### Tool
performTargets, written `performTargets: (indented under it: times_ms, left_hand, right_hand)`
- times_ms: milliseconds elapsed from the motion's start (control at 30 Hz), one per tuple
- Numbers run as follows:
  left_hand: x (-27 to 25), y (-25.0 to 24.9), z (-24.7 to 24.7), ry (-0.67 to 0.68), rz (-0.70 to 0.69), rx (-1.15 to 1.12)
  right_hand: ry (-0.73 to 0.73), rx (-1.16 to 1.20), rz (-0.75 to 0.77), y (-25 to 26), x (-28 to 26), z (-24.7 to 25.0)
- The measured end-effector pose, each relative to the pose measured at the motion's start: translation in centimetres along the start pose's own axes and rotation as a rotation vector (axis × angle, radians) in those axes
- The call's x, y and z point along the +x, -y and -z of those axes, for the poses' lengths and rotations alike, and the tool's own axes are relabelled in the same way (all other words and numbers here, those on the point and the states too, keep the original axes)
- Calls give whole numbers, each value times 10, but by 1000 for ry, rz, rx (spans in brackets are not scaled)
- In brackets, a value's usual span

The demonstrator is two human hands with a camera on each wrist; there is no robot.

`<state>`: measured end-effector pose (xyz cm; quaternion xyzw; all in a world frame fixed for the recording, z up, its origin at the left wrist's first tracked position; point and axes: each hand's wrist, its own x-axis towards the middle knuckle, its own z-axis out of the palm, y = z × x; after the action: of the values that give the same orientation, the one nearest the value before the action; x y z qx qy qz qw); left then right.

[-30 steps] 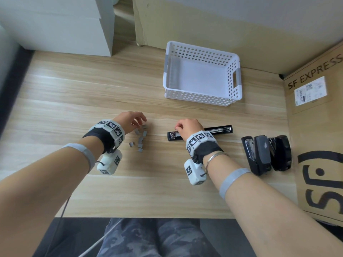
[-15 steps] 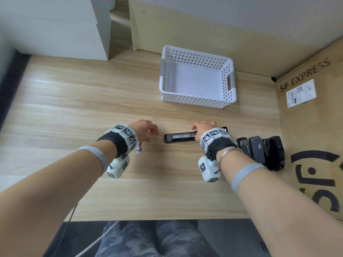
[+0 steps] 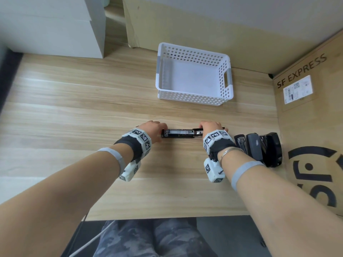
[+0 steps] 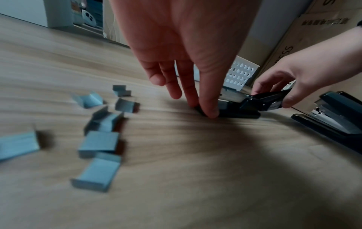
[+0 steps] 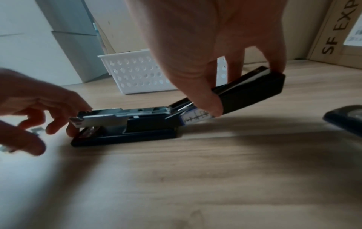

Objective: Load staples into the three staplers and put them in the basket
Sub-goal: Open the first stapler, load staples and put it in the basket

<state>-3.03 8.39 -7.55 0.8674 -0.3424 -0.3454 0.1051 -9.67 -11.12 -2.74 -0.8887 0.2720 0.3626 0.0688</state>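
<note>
Stapler (image 5: 137, 124): open, it lies on the surface between your hands; keep its base flat.
Cover (image 5: 252, 93): tilted up behind the hinge; do not let it fall before the staples are in.
Right hand (image 5: 211, 51): your grip holds the cover with thumb and fingers; keep it steady.
Left hand (image 4: 188, 46): fingers straight, tips press the front of the base; it holds nothing.
Staple strips (image 4: 99, 142): loose, just left of your left hand; take one and lay it straight in the metal channel (image 3: 178, 132).
Basket (image 3: 193, 97): well behind, nothing in it.
Other two staplers (image 3: 259, 147): at the right, waiting.
</note>
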Motion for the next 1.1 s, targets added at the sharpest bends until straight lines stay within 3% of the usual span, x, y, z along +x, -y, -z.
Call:
performTargets:
  times_ms: [267, 500, 733, 1100]
  left_hand:
    - [7, -14, -6, -44, 88, -14]
    - [9, -14, -10, -68, 98, -75]
    - [9, -12, -13, -101, 127, -153]
    - [11, -9, -11, -109, 184, -308]
  right_hand:
    - [-15, -250, 88, -5, -15, 19]
    - [-67, -530, 199, 24, -32, 28]
    - [-148, -285, 413, 57, -29, 11]
    - [-107, -171, 426, 61, -13, -6]
